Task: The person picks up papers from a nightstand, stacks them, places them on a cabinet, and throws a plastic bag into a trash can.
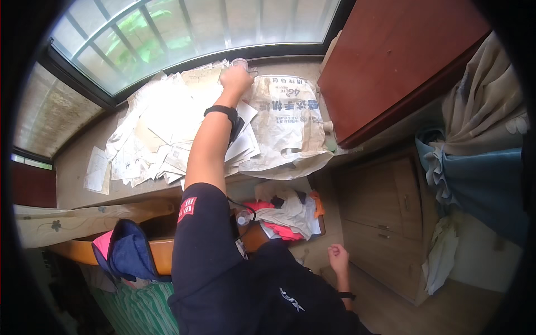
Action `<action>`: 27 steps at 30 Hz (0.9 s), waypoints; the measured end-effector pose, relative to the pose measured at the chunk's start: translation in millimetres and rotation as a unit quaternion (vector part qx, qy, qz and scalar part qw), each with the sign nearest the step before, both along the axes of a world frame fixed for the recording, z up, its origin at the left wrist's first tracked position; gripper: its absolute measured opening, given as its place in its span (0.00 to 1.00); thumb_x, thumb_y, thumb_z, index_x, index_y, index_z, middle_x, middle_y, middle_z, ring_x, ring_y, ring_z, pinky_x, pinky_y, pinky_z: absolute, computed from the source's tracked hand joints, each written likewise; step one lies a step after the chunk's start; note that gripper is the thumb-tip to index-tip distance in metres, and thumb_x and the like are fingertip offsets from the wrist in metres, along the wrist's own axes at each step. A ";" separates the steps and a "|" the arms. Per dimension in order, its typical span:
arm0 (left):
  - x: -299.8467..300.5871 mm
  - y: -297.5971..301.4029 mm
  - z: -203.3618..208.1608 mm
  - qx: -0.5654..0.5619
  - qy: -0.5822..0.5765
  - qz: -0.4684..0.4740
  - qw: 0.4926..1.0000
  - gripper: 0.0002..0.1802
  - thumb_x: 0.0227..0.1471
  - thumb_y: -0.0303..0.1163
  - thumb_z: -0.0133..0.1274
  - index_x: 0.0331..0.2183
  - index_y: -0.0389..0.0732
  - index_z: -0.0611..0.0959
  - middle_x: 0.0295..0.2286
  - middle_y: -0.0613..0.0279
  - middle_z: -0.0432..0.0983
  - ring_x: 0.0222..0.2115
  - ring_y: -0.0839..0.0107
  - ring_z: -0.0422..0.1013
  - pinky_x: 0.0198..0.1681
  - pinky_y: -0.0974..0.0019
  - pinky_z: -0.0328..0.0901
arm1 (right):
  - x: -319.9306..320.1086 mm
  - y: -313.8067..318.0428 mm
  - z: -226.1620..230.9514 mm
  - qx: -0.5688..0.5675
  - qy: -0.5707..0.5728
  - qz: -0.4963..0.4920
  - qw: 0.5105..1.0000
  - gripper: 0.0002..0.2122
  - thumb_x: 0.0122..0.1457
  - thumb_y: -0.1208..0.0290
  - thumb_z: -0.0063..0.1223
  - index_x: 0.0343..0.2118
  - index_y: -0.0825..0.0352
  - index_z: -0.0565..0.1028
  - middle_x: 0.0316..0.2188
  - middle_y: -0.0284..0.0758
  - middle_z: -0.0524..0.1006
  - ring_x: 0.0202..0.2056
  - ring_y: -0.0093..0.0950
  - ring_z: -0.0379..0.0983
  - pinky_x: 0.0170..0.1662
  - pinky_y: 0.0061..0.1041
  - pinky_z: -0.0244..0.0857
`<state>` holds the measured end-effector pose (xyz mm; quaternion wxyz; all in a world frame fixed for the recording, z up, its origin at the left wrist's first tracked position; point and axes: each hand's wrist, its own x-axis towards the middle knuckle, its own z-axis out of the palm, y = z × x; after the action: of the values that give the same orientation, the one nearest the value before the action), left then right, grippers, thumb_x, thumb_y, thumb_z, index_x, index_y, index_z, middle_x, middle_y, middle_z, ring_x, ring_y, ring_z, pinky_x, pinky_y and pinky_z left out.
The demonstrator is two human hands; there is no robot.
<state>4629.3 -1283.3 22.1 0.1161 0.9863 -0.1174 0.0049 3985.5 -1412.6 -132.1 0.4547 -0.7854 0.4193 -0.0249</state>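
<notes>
My left arm reaches far out over the window ledge, a black band on its wrist. At its end my left hand (237,80) is closed around a small, clear, round cup-like thing (239,62) near the window frame; my fingers mostly hide it. Below and left of that hand spread many loose white and cream papers (167,125), overlapping in a heap. Just right of it lies a wrinkled, dirty white plastic bag (287,114) with blue print, flat on the ledge. My right hand (338,258) hangs low by my body, fingers curled in, with nothing visible in them.
A barred window (223,28) borders the ledge (75,167). A dark red cabinet (391,67) stands to the right, above wooden drawers (379,218). Gathered curtains (480,167) hang at far right. Below the ledge are piled clothes (287,215) and a blue-and-pink bag (131,251).
</notes>
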 end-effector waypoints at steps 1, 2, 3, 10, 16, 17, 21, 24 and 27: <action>2.2 -0.2 -0.5 0.007 -0.005 -0.002 1.000 0.24 0.39 0.46 0.55 0.36 0.40 0.82 0.35 0.51 0.78 0.37 0.57 0.74 0.40 0.58 0.69 | -3.9 -1.7 -4.1 -0.002 0.000 -0.001 1.000 0.08 0.52 0.74 0.55 0.32 0.73 0.74 0.19 0.30 0.74 0.20 0.14 0.67 0.25 0.16 0.63; 1.3 -2.1 4.4 0.004 0.023 0.010 1.000 0.23 0.41 0.46 0.56 0.38 0.43 0.81 0.38 0.56 0.77 0.40 0.60 0.74 0.39 0.60 0.69 | -1.5 0.6 -1.4 0.020 0.006 -0.012 1.000 0.08 0.52 0.74 0.55 0.33 0.73 0.74 0.19 0.30 0.74 0.21 0.15 0.68 0.26 0.16 0.64; 1.6 -3.5 9.5 0.006 0.024 0.007 1.000 0.23 0.41 0.46 0.56 0.38 0.43 0.81 0.38 0.56 0.77 0.40 0.60 0.74 0.39 0.60 0.69 | -0.7 2.9 0.0 0.041 0.012 -0.023 0.999 0.08 0.52 0.75 0.55 0.33 0.73 0.74 0.19 0.31 0.74 0.21 0.15 0.68 0.26 0.16 0.64; 2.3 -13.3 28.9 0.080 0.076 0.012 0.994 0.27 0.39 0.45 0.58 0.44 0.48 0.79 0.45 0.59 0.74 0.45 0.62 0.72 0.41 0.59 0.68 | -13.9 14.8 -6.9 0.034 0.003 -0.059 0.998 0.08 0.52 0.76 0.54 0.34 0.73 0.74 0.20 0.32 0.75 0.21 0.18 0.70 0.26 0.17 0.65; 12.6 -21.3 11.0 0.121 0.071 0.027 0.990 0.30 0.37 0.48 0.60 0.45 0.47 0.79 0.46 0.60 0.73 0.47 0.65 0.71 0.43 0.62 0.67 | -28.8 19.8 -9.4 0.025 0.005 -0.072 0.997 0.08 0.52 0.74 0.55 0.34 0.72 0.75 0.20 0.31 0.75 0.21 0.18 0.69 0.26 0.18 0.65; 12.8 -20.4 15.8 0.107 0.087 0.036 0.990 0.31 0.36 0.48 0.61 0.45 0.47 0.79 0.47 0.60 0.73 0.47 0.65 0.70 0.44 0.63 0.67 | -28.5 19.9 -8.9 0.021 -0.002 -0.072 0.997 0.08 0.52 0.74 0.55 0.34 0.72 0.75 0.19 0.31 0.75 0.20 0.18 0.69 0.26 0.18 0.64; 13.4 -9.0 14.9 0.074 0.095 0.036 0.992 0.31 0.34 0.51 0.60 0.42 0.47 0.81 0.42 0.60 0.76 0.44 0.65 0.72 0.42 0.65 0.67 | -31.9 19.5 -2.8 0.011 -0.001 -0.072 0.997 0.08 0.52 0.74 0.55 0.33 0.71 0.75 0.19 0.31 0.74 0.20 0.18 0.68 0.26 0.18 0.64; 12.6 -5.9 14.4 0.040 0.085 0.047 0.994 0.30 0.33 0.51 0.60 0.40 0.45 0.82 0.40 0.59 0.77 0.42 0.63 0.73 0.41 0.64 0.68 | -41.9 18.6 -18.5 0.028 -0.006 -0.093 0.995 0.07 0.50 0.75 0.56 0.32 0.72 0.75 0.20 0.34 0.76 0.20 0.18 0.70 0.26 0.20 0.65; 11.9 -3.3 12.7 0.020 0.060 0.053 0.997 0.29 0.32 0.50 0.60 0.38 0.44 0.82 0.38 0.57 0.78 0.41 0.62 0.74 0.41 0.63 0.68 | -45.9 19.1 -25.2 0.006 -0.021 -0.092 0.996 0.07 0.50 0.75 0.56 0.32 0.71 0.75 0.20 0.33 0.76 0.21 0.18 0.70 0.26 0.20 0.65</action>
<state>4641.2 -1286.6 34.9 0.1029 0.9917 -0.0581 -0.0506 3939.6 -1393.5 -157.3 0.4642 -0.7402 0.4798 -0.0806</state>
